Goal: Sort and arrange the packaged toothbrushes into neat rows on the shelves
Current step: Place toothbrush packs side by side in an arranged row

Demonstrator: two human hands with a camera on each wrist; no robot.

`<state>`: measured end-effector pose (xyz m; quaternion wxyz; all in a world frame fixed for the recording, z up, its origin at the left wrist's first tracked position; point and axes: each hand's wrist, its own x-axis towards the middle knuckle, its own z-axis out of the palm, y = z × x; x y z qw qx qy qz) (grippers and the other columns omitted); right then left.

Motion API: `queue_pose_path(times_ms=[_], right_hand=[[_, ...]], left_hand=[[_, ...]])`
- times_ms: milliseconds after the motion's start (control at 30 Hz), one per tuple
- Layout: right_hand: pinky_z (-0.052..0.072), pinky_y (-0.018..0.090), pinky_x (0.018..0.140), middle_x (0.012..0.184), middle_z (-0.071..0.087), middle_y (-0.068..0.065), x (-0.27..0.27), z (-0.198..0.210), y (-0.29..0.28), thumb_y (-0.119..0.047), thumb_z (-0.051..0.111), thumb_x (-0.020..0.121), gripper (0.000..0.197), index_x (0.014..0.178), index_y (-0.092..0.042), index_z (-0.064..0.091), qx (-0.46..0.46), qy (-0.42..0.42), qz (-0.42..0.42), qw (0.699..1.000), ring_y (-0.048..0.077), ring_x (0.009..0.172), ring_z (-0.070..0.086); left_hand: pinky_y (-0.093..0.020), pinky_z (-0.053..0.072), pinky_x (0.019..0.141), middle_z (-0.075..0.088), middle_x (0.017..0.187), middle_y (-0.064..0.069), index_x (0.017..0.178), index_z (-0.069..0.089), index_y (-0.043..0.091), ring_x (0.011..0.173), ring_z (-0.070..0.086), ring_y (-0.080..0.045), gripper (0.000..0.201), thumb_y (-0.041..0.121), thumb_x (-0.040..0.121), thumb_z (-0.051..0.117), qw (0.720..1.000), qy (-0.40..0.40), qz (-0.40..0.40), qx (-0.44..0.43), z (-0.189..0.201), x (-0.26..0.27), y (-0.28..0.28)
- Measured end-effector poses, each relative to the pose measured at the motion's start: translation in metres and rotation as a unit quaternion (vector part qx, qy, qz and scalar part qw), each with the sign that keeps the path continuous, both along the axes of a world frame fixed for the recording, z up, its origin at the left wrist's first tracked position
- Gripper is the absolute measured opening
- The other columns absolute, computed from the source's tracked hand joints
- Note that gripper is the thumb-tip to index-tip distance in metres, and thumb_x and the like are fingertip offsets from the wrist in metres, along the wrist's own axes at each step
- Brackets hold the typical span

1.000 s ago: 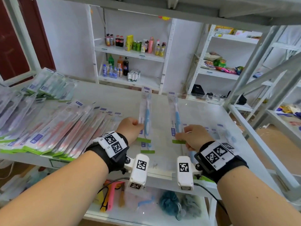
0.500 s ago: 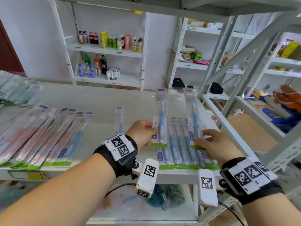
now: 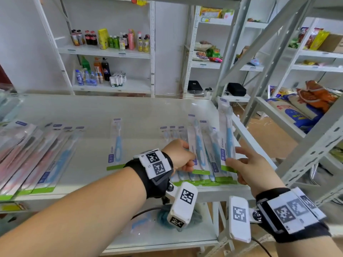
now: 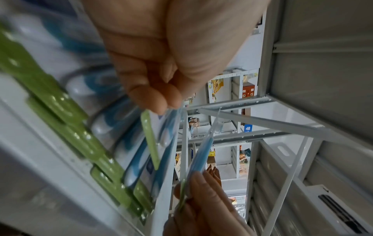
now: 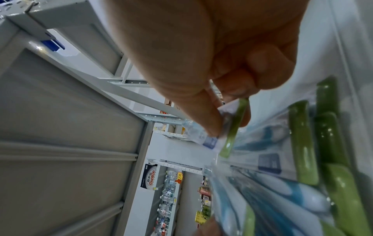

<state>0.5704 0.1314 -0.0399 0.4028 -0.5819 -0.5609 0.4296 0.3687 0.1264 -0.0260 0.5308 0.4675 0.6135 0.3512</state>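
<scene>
My left hand (image 3: 181,156) pinches a packaged blue toothbrush (image 3: 197,145) near its green bottom strip, above a row of blue toothbrush packs (image 3: 207,179) lying at the right end of the white shelf (image 3: 144,115). The left wrist view shows the fingertips (image 4: 161,102) gripping that pack's edge (image 4: 150,137). My right hand (image 3: 245,167) pinches a second blue toothbrush pack (image 3: 227,138), held more upright at the shelf's right edge. In the right wrist view its thumb and finger (image 5: 212,124) clamp the green strip (image 5: 234,127).
One blue pack (image 3: 116,145) lies alone mid-shelf. Pink and blue packs (image 3: 33,156) fan out at the left. Grey uprights and a diagonal brace (image 3: 259,58) stand just right of the shelf. Sponges (image 3: 163,217) lie on the lower shelf.
Both hands carried their toothbrush packs rightward along the shelf to the blue row at the right end. The view followed, and the pink packs slid toward the left edge.
</scene>
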Motion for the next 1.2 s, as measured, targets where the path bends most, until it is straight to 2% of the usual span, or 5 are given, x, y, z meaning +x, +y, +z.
queue_pose_path(times_ms=[500,667,800,967,1200], right_hand=[[0.036,0.023,0.041,0.075,0.063,0.013,0.027,-0.012,0.006,-0.022,0.068,0.083,0.024,0.101,-0.033,0.057,-0.016,0.041,0.019,0.999,0.007,0.040,0.044],[0.037,0.021,0.040,0.084,0.067,0.020,0.025,-0.014,0.007,-0.021,0.069,0.083,0.027,0.104,-0.032,0.056,-0.020,0.039,0.029,0.999,0.007,0.041,0.045],[0.037,0.020,0.040,0.079,0.066,0.012,0.024,-0.014,0.010,-0.023,0.070,0.082,0.035,0.114,-0.028,0.055,-0.021,0.029,0.037,0.999,0.003,0.040,0.048],[0.038,0.019,0.041,0.078,0.065,0.009,0.017,-0.012,0.011,-0.026,0.070,0.081,0.036,0.113,-0.030,0.055,-0.016,0.008,0.061,0.998,0.001,0.042,0.050],[0.038,0.018,0.044,0.068,0.059,0.004,-0.003,-0.007,0.010,-0.024,0.073,0.078,0.036,0.109,-0.030,0.057,0.003,-0.017,0.118,0.993,0.003,0.043,0.050]], left_hand=[[-0.028,0.056,0.047,0.057,0.059,-0.010,0.076,0.048,0.012,0.034,0.056,-0.013,0.019,0.000,0.090,0.051,0.997,0.060,-0.035,-0.042,-0.003,0.036,0.013],[-0.048,0.058,0.075,0.062,0.066,-0.013,0.096,0.059,-0.004,0.056,0.061,-0.025,0.012,0.001,0.085,0.057,0.993,0.106,-0.042,-0.033,-0.001,0.037,0.015],[-0.052,0.057,0.077,0.064,0.066,-0.013,0.079,0.056,0.007,0.063,0.063,-0.030,0.005,0.003,0.082,0.058,0.987,0.150,-0.060,-0.015,0.001,0.035,0.015],[-0.036,0.059,0.072,0.065,0.075,-0.005,0.117,0.057,0.011,0.055,0.061,-0.017,0.029,0.022,0.090,0.056,0.990,0.124,0.010,0.069,0.002,0.036,0.019],[-0.016,0.047,0.044,0.059,0.071,-0.001,0.096,0.062,0.011,0.042,0.051,-0.002,0.007,0.012,0.090,0.059,0.993,0.009,0.081,0.089,0.004,0.033,0.023]])
